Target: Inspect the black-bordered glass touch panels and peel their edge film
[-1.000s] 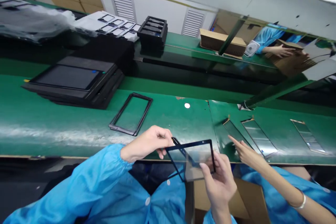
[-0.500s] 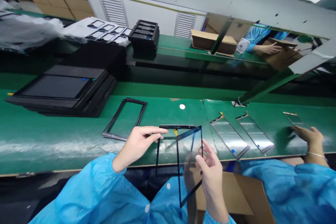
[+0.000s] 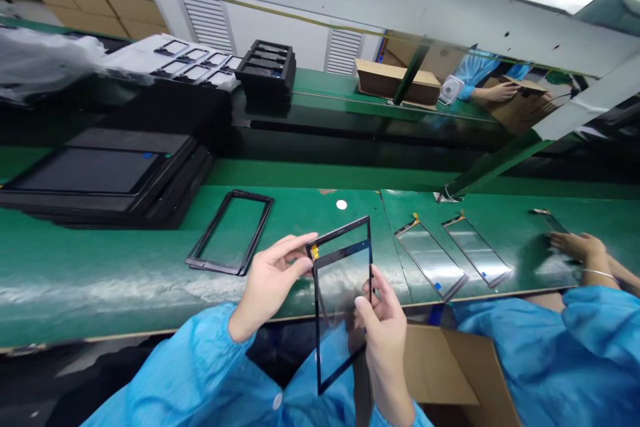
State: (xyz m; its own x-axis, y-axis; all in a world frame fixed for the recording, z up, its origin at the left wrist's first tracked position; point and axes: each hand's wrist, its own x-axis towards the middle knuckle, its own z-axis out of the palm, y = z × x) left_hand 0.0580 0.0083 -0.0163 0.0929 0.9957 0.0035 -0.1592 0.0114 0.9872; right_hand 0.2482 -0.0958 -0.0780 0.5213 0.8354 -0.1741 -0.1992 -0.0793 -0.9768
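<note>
My left hand pinches the upper left corner of a black rectangular frame between thumb and fingers. In front of it my right hand grips the right edge of a clear touch panel with a black border. The panel overlaps the frame, and its top edge sits a little below the frame's top bar. A short yellow flex cable shows at the panel's upper left, near my left fingertips. Most of the frame behind the panel is hard to make out.
Black frames lie on the green bench to the left, beside a stack of black trays. At right lie two touch panels; farther right, a co-worker's hand holds another. An open carton stands below the bench edge.
The black frame has come up off the bench edge in my left hand. The touch panel has shifted left and turned more squarely over the frame.
</note>
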